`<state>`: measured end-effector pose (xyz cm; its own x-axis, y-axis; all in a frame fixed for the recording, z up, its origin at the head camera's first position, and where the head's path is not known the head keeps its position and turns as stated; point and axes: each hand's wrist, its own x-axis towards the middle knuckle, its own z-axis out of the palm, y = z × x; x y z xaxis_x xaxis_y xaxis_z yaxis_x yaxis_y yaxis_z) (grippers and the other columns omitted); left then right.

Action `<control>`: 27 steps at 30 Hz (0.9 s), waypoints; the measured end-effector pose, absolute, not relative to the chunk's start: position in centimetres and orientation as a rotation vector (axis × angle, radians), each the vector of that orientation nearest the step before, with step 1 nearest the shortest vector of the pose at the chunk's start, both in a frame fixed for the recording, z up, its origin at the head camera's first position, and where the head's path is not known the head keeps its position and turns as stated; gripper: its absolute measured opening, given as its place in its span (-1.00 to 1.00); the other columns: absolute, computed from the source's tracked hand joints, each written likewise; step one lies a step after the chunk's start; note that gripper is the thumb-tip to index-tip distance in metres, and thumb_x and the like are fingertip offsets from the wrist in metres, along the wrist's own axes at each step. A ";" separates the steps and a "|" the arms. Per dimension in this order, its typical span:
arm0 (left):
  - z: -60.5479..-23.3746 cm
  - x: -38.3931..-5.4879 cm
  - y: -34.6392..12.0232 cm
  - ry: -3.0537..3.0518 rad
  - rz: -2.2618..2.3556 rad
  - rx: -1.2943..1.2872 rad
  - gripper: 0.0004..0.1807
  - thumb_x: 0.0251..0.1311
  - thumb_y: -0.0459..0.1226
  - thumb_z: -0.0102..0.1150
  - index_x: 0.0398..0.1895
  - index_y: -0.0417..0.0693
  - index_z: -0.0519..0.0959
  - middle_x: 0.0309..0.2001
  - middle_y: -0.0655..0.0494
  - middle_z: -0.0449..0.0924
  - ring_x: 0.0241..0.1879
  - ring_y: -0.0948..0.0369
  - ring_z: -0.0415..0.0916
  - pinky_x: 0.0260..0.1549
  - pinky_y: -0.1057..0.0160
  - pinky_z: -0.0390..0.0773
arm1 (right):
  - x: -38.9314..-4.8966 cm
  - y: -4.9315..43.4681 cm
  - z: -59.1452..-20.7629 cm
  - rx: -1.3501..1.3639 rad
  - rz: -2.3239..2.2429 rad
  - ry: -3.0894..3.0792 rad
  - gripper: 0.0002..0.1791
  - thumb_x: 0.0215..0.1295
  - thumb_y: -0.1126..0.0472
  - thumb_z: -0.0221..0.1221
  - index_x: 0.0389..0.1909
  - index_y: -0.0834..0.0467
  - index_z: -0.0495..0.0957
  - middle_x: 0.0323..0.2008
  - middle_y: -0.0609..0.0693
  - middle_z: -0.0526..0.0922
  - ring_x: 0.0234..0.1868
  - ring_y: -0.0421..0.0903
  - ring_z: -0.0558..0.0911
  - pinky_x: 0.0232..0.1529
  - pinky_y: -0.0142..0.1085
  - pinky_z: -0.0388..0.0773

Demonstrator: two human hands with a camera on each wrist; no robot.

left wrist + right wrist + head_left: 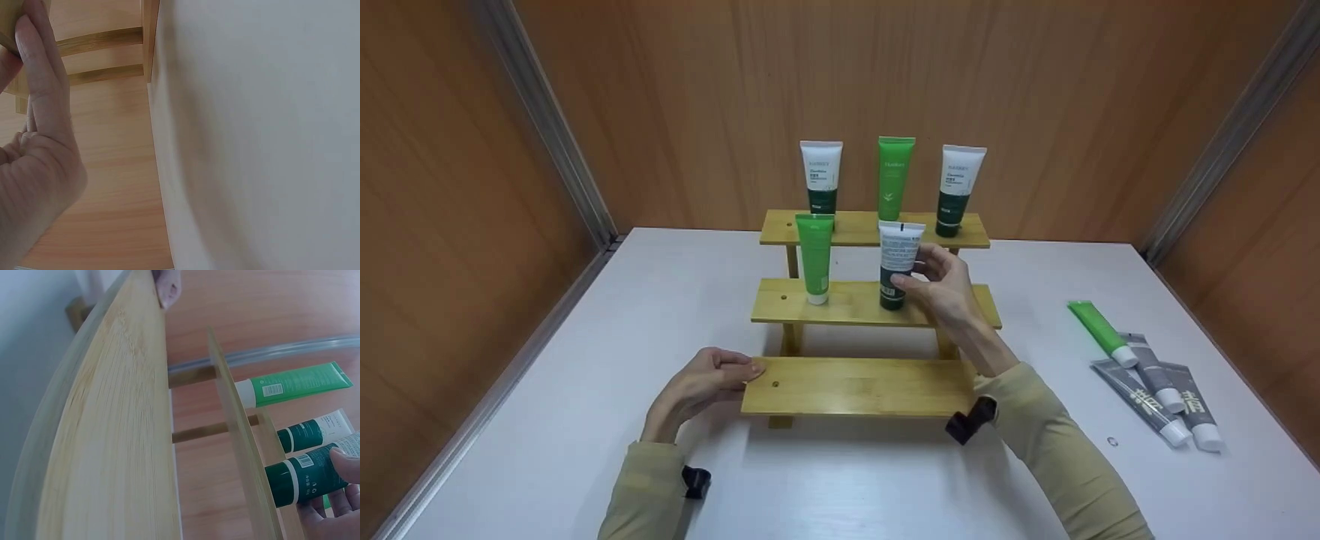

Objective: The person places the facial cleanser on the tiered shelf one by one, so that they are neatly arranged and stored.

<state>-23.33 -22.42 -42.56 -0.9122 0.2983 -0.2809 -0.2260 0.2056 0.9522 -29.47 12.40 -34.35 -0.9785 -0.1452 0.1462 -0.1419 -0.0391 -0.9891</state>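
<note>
While the left hand (701, 390) pinches the lowest step (859, 386) of the rack (847, 307) at its back-left corner, head view has the right hand (945, 289) holding the tube (898, 262) upright, cap down, at the middle step, just right of centre. Probably light, soft-walled, slightly slick; best hold is low near the stiff cap, since the flat crimped end likely flexes. Grey tubes (1136, 397) lie near the worktop's (847, 480) right edge.

Left wrist: fingers under the board, thumb opposite.

Right wrist: thumb and fingers clasp the body above the glossy round cap (279, 485); cap-to-step contact unclear. Boards are flat, smooth, fine-grained wood.
</note>
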 end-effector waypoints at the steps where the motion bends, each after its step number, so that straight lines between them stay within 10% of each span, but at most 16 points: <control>1: -42.6 -23.3 -22.4 2.082 1.753 0.065 -0.45 0.28 -0.19 0.31 0.13 -0.51 0.48 -0.22 0.09 0.73 -0.23 0.25 0.71 -0.15 0.33 0.73 | -29.5 12.4 -34.4 -0.324 -2.239 2.175 -0.42 0.28 0.49 0.24 0.31 0.31 0.36 0.34 0.23 0.46 0.29 0.04 0.48 0.44 -0.09 0.40; 27: -42.6 -23.2 -22.3 2.046 1.799 0.098 -0.42 0.28 -0.25 0.30 0.17 -0.57 0.40 -0.19 0.05 0.75 -0.21 0.25 0.72 -0.15 0.31 0.74 | -29.2 12.4 -34.6 -0.331 -2.292 2.170 -0.43 0.24 0.49 0.27 0.27 0.32 0.38 0.30 0.24 0.50 0.26 0.01 0.53 0.40 -0.16 0.44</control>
